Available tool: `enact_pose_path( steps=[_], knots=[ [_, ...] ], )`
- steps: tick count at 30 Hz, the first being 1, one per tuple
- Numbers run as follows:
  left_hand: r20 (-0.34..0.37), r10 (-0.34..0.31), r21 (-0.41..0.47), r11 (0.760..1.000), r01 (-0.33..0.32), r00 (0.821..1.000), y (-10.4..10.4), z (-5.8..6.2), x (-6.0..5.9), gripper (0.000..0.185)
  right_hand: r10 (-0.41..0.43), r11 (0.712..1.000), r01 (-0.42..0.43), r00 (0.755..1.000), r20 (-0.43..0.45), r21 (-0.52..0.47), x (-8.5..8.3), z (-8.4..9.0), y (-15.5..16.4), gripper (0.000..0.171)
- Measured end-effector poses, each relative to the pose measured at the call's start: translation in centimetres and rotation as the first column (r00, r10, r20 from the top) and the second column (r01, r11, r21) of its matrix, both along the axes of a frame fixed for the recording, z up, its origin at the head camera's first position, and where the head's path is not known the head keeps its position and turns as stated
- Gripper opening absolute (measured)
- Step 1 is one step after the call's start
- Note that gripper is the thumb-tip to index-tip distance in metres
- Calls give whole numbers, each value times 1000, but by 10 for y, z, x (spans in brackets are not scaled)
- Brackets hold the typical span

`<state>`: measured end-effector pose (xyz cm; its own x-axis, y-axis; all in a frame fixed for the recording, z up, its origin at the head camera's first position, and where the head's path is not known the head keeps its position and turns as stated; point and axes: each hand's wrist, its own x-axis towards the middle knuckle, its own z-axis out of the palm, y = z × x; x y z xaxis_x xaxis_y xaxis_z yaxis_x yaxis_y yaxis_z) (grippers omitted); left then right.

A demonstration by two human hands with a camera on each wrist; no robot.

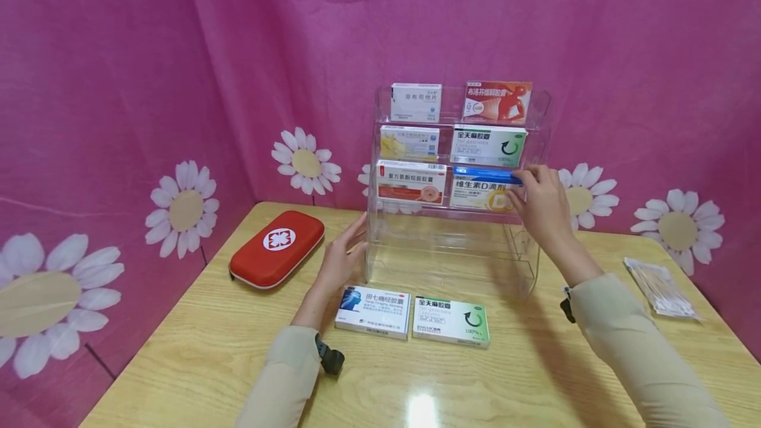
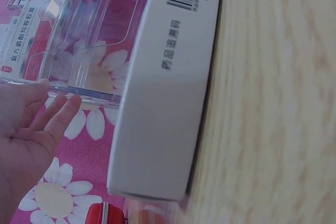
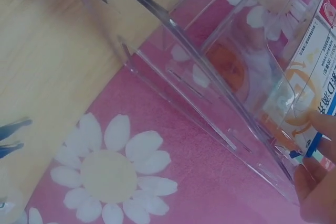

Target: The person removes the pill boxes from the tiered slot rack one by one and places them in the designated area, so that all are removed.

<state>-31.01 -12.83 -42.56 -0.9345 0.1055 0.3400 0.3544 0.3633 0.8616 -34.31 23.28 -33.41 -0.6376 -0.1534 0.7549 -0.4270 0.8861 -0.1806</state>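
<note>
A clear tiered display stand [image 1: 440,238] holds medicine boxes in its upper tiers. My right hand [image 1: 542,207] pinches the right end of a blue, white and yellow vitamin D drops box [image 1: 478,190], which sits in the third tier from the top. In the right wrist view, thumb and fingers meet at that box's corner [image 3: 300,103]. To its left stands a red and white capsule box [image 1: 410,183]. My left hand [image 1: 340,259] is at the stand's left side, fingers extended against or close beside the edge; the left wrist view shows them near the clear panel [image 2: 94,94].
Before the stand lie a blue and white box [image 1: 373,312] and a green and white box [image 1: 450,322]. A red zippered case [image 1: 276,249] is at the left, a pack of cotton swabs [image 1: 661,288] at the right. A pink flowered cloth [image 1: 119,84] hangs behind the table.
</note>
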Motion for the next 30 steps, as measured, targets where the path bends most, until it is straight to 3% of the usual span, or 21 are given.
enact_pose_path(
  steps=[7, 14, 22, 30],
  knots=[
    [-4, 6, -10, 1000, -6, 1000, 0, 3, -1, 63, 31, 999, -31, 999, -13, 8, -4, 1, 1, 33],
    [9, 1, -18, 1000, -1, 1000, -1, 3, -2, 64, 12, 999, -13, 1000, 7, 31, -6, 4, 0, 32],
    [-27, -7, -14, 1000, 7, 1000, -1, 2, -1, 64, 34, 999, -34, 999, 3, 42, -6, 6, -2, 30],
    [-26, 5, -11, 1000, -5, 1000, 0, 1, 1, 63, 85, 995, -82, 995, 52, -61, -5, 10, -2, 31]
  ],
)
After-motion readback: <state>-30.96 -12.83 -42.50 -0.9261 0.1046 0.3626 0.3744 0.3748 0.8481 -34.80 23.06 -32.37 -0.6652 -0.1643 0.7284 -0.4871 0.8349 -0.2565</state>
